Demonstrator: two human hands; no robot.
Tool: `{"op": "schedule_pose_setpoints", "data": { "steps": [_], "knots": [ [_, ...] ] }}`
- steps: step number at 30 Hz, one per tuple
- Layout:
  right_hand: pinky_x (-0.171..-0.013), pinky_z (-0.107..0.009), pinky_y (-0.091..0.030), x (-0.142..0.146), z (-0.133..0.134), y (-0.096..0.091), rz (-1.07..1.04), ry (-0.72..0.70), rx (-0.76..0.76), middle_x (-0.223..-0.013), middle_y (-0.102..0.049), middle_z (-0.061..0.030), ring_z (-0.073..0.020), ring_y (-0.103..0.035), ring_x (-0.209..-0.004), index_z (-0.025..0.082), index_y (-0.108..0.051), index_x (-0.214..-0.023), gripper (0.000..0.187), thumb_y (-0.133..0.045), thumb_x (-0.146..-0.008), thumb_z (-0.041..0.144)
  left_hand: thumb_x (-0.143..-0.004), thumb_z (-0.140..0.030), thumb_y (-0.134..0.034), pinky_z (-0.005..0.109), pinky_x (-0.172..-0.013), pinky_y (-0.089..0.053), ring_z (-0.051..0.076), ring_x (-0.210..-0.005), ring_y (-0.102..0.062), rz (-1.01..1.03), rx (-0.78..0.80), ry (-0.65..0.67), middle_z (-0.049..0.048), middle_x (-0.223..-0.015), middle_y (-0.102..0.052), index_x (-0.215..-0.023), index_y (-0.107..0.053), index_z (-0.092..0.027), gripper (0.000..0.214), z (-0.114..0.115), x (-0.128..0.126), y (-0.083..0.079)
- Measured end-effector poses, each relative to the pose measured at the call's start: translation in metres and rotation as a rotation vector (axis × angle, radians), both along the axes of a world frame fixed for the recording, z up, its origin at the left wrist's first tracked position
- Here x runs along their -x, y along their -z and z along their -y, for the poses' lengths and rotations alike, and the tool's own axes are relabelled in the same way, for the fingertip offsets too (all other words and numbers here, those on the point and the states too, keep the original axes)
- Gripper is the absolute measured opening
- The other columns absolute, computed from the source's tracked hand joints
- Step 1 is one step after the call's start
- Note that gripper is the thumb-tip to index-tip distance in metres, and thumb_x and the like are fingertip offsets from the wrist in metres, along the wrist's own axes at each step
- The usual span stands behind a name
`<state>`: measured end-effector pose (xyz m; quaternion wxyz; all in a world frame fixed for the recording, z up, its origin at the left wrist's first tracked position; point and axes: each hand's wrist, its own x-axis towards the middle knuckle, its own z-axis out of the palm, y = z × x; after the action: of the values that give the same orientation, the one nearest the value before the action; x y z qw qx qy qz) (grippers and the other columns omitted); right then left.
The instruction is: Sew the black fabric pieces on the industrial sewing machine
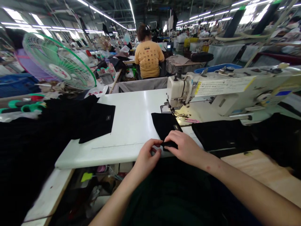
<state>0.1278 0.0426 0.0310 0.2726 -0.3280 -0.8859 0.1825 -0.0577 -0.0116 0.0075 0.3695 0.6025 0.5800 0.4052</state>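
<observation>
A black fabric piece (164,124) with a small label lies on the white sewing table, its far corner close to the needle area of the sewing machine (180,91). My right hand (184,146) is closed on the piece's near edge, pinching it between thumb and fingers. Beside it, my left hand (149,153) curls its fingers at the same edge, the index fingertip meeting the fabric. Thumb and index of the left hand form a loop, and the cloth between them is barely visible. Pink-handled tweezers (191,120) appear to lie by the needle plate.
More labelled black pieces (100,121) lie at the left beside a heap of dark fabric (28,150). Further black cloth (218,135) rests at the right, near a wooden board (254,169). A green fan (58,62) stands back left; a person in yellow (149,58) sits ahead.
</observation>
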Motion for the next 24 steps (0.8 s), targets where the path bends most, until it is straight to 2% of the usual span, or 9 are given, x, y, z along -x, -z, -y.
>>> {"op": "schedule_pose_setpoints", "data": {
  "steps": [4, 6, 8, 10, 13, 15, 17, 19, 24],
  "knots": [
    [-0.075, -0.029, -0.048, 0.001, -0.005, -0.006, -0.25, 0.013, 0.19, -0.086, -0.06, 0.0007, -0.0158, -0.059, -0.082, 0.021, -0.058, -0.085, 0.009, -0.066, -0.086, 0.017, -0.078, -0.026, -0.064, 0.026, -0.069, -0.049, 0.013, -0.069, -0.058, 0.099, 0.003, 0.029, -0.0005, -0.078, -0.062, -0.083, -0.061, -0.018, 0.01, -0.004, -0.002, -0.01],
    [-0.073, -0.028, -0.048, 0.001, -0.005, -0.011, -0.273, 0.001, 0.2, -0.084, -0.059, 0.0011, -0.0156, -0.059, -0.08, 0.022, -0.058, -0.084, 0.009, -0.065, -0.085, 0.018, -0.08, -0.028, -0.064, 0.026, -0.071, -0.049, 0.014, -0.072, -0.058, 0.083, -0.071, 0.031, -0.0003, -0.075, -0.061, -0.076, -0.058, -0.019, 0.011, -0.004, -0.004, -0.011],
    [-0.07, -0.028, -0.048, 0.002, -0.003, -0.015, -0.248, -0.017, 0.184, -0.084, -0.06, 0.0009, -0.0156, -0.058, -0.078, 0.022, -0.057, -0.086, 0.009, -0.066, -0.083, 0.02, -0.082, -0.026, -0.06, 0.027, -0.072, -0.049, 0.014, -0.074, -0.059, 0.023, -0.184, -0.045, 0.0003, -0.076, -0.061, -0.076, -0.057, -0.019, 0.009, -0.003, -0.008, -0.009],
    [-0.067, -0.027, -0.046, 0.004, -0.001, -0.017, -0.206, -0.02, 0.112, -0.081, -0.06, 0.0009, -0.0152, -0.057, -0.074, 0.022, -0.057, -0.084, 0.009, -0.065, -0.083, 0.02, -0.082, -0.021, -0.056, 0.026, -0.069, -0.048, 0.014, -0.071, -0.059, -0.064, -0.31, -0.173, -0.0009, -0.073, -0.06, -0.077, -0.055, -0.02, 0.005, 0.001, -0.012, -0.006],
    [-0.062, -0.029, -0.042, 0.008, 0.005, -0.017, -0.146, 0.022, -0.165, -0.071, -0.057, 0.0009, -0.0152, -0.054, -0.066, 0.021, -0.057, -0.083, 0.006, -0.057, -0.085, 0.016, -0.081, -0.016, -0.054, 0.022, -0.06, -0.045, 0.011, -0.062, -0.057, -0.174, -0.492, -0.347, -0.0037, -0.067, -0.057, -0.08, -0.055, -0.021, 0.005, 0.007, -0.016, -0.004],
    [-0.062, -0.031, -0.041, 0.01, 0.009, -0.015, -0.11, 0.024, -0.369, -0.07, -0.059, -0.0005, -0.0163, -0.055, -0.064, 0.019, -0.061, -0.091, 0.01, -0.053, -0.087, 0.014, -0.083, -0.015, -0.054, 0.021, -0.059, -0.045, 0.01, -0.06, -0.057, -0.207, -0.556, -0.383, -0.0039, -0.067, -0.059, -0.082, -0.056, -0.021, 0.006, 0.011, -0.017, -0.005],
    [-0.063, -0.033, -0.043, 0.011, 0.011, -0.012, -0.097, 0.005, -0.503, -0.076, -0.064, -0.0036, -0.0178, -0.058, -0.068, 0.017, -0.062, -0.101, 0.016, -0.051, -0.09, 0.013, -0.085, -0.016, -0.054, 0.022, -0.061, -0.048, 0.011, -0.062, -0.06, -0.232, -0.559, -0.377, -0.0025, -0.069, -0.062, -0.083, -0.058, -0.021, 0.006, 0.015, -0.018, -0.007],
    [-0.065, -0.033, -0.045, 0.01, 0.013, -0.008, -0.108, 0.003, -0.558, -0.082, -0.067, -0.0059, -0.0187, -0.061, -0.073, 0.017, -0.064, -0.103, 0.017, -0.052, -0.091, 0.014, -0.086, -0.017, -0.053, 0.024, -0.065, -0.05, 0.013, -0.066, -0.064, -0.253, -0.528, -0.349, -0.0003, -0.072, -0.065, -0.085, -0.059, -0.021, 0.007, 0.018, -0.019, -0.009],
    [-0.066, -0.034, -0.049, 0.01, 0.016, -0.003, -0.13, -0.016, -0.541, -0.089, -0.069, -0.0075, -0.0199, -0.062, -0.079, 0.019, -0.065, -0.109, 0.023, -0.053, -0.091, 0.013, -0.087, -0.019, -0.051, 0.027, -0.072, -0.053, 0.017, -0.074, -0.068, -0.248, -0.473, -0.311, 0.0035, -0.079, -0.072, -0.088, -0.066, -0.021, 0.015, 0.023, -0.02, -0.01]
  ]
}}
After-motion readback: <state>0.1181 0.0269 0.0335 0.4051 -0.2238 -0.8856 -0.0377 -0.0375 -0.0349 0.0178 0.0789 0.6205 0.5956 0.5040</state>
